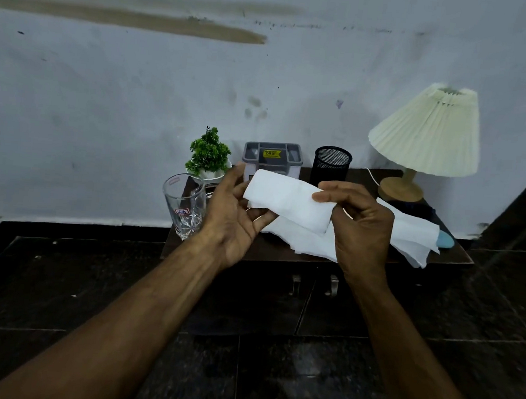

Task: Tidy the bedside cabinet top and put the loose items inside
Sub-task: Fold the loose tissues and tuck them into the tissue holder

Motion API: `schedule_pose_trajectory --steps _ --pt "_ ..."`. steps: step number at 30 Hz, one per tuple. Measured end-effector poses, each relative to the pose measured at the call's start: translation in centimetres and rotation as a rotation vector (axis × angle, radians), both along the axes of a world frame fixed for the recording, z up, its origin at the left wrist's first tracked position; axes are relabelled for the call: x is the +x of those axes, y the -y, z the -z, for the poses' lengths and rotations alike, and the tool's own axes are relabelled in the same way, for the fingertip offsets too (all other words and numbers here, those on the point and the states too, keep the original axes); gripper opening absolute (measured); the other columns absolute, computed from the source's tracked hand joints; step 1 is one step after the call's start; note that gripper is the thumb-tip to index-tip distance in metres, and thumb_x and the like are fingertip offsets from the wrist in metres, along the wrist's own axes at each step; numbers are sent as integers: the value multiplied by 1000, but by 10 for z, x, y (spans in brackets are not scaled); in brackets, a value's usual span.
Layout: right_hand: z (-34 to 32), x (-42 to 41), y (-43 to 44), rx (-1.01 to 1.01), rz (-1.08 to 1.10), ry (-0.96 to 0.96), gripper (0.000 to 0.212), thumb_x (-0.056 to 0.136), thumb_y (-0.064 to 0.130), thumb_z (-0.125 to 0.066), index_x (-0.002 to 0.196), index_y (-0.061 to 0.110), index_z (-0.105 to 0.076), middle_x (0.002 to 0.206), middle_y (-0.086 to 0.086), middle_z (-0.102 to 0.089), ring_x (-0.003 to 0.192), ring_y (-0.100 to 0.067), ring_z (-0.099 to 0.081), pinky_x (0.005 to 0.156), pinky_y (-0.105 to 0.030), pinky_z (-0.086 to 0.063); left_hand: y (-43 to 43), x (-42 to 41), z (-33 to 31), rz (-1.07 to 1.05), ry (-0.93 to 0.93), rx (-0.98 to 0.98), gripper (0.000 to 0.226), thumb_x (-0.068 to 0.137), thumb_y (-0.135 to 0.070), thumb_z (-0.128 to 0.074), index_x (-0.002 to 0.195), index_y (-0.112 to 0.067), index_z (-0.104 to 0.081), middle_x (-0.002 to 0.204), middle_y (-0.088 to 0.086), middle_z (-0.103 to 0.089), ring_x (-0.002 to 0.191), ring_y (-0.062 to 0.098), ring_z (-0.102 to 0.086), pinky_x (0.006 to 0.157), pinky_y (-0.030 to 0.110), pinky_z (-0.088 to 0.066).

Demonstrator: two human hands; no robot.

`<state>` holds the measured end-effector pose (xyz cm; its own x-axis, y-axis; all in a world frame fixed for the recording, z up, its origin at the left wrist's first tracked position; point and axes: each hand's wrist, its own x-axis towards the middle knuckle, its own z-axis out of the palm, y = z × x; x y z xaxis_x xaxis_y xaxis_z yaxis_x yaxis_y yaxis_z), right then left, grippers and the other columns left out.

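Note:
A white tissue sheet (290, 201) is held in the air above the dark bedside cabinet (282, 252). My left hand (231, 215) supports its left end with thumb above and fingers beneath. My right hand (361, 227) pinches the folded right part, and a long tail of the tissue trails down to the right over the cabinet top. Two metal door handles (311, 284) show on the cabinet front below the hands.
On the cabinet top stand a clear glass (184, 206) at the left edge, a small green plant (209, 156), a grey lidded box (271, 157), a black mesh pen cup (331, 165) and a pleated lamp (426, 140). A light blue object (446, 239) lies at the right edge.

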<state>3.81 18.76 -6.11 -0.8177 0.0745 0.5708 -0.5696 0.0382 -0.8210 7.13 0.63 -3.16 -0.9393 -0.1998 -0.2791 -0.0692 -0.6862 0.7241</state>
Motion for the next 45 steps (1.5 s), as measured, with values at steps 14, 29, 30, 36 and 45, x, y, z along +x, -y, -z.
schedule_pose_trajectory --steps 14,29,30,36,45 --pt "-12 31 2 172 -3 -142 43 78 -3 -52 116 9 -69 114 2 -72 110 -18 -68 89 -36 -57 -5 2 1 -83 -63 -291 22 86 -3 -79 107 -2 -74 109 20 -77 113 44 -70 98 63 -55" --pt "-13 8 22 124 -318 242 19 101 26 -66 83 20 -72 84 5 -73 77 -7 -65 67 -21 -48 -2 11 -14 -20 -211 -717 18 89 -3 -75 107 -5 -77 98 12 -79 72 12 -72 63 27 -61" --pt "-11 9 23 121 -315 247 19 100 29 -67 85 20 -73 86 3 -74 78 -8 -65 68 -22 -48 -3 12 -14 -21 -213 -720 20 87 -5 -78 107 -3 -78 96 11 -79 70 10 -72 60 26 -60" --pt "-5 12 27 61 -293 241 23 100 28 -67 89 9 -72 90 -7 -74 82 -17 -67 70 -33 -50 -4 11 -14 -60 -241 -743 19 80 -7 -87 97 -1 -79 84 4 -79 67 7 -72 58 20 -56" --pt "2 18 25 28 -312 301 25 103 22 -62 88 2 -66 96 -13 -72 84 -14 -63 74 -33 -50 -6 7 -5 -130 -216 -847 18 94 -30 -76 79 -22 -81 76 0 -79 65 9 -69 64 28 -55"
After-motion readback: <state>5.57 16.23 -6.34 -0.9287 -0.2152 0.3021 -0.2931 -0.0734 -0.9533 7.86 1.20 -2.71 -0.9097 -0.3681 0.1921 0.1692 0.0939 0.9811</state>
